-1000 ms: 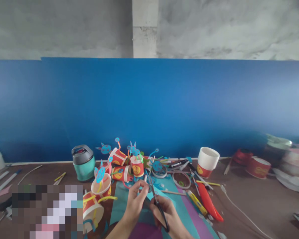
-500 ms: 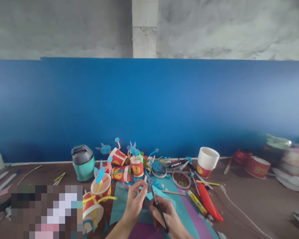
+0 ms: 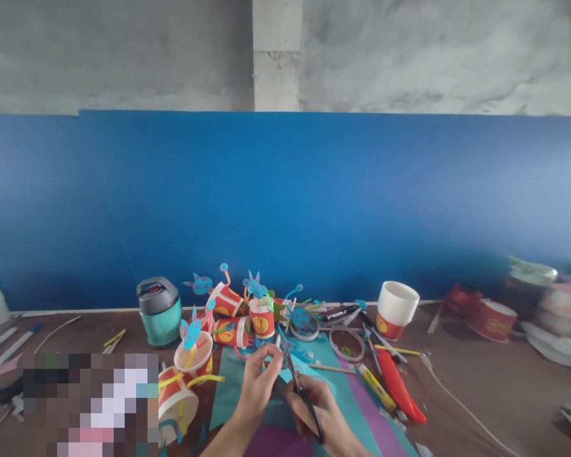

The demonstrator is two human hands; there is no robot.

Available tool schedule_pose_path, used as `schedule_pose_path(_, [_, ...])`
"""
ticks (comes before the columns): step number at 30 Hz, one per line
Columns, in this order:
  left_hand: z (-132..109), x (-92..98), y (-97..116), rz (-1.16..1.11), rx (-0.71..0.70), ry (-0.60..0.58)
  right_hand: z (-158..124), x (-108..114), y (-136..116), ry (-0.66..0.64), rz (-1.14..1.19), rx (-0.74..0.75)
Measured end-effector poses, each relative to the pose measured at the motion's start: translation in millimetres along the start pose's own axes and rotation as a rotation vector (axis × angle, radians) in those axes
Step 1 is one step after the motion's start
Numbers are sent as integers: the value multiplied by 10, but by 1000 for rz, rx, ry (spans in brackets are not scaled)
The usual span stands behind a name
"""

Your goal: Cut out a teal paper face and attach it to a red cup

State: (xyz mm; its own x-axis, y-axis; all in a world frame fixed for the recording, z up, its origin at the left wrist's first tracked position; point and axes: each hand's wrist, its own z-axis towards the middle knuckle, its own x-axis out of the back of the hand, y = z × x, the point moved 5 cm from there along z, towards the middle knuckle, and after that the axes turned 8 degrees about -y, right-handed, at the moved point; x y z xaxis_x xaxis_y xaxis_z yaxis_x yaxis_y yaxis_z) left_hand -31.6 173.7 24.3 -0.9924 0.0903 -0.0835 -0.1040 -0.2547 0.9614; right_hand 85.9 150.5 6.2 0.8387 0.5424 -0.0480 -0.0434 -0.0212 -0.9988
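My left hand is closed in a pinch on a small bluish piece of paper, partly hidden by the fingers. My right hand grips a pair of scissors with black handles. The blades point up and away from me, right beside the paper at my left fingertips. Under both hands lies a sheet of teal paper with purple areas. Just beyond my left hand stands a red and white paper cup with a blue cut-out animal face on it.
Several decorated paper cups crowd the left. A teal lidded container stands behind them. To the right are a yellow box cutter, a red pouch-like item, tape rolls and white stacked cups. A blue partition closes off the back.
Almost nothing differs. Both hands, the scissors and the small paper stay in nearly the same place.
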Motion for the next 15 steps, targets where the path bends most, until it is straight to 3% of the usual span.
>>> schedule_pose_path(15, [0,25,-39,-53,43,32,2,-22,8,5,-5,-22])
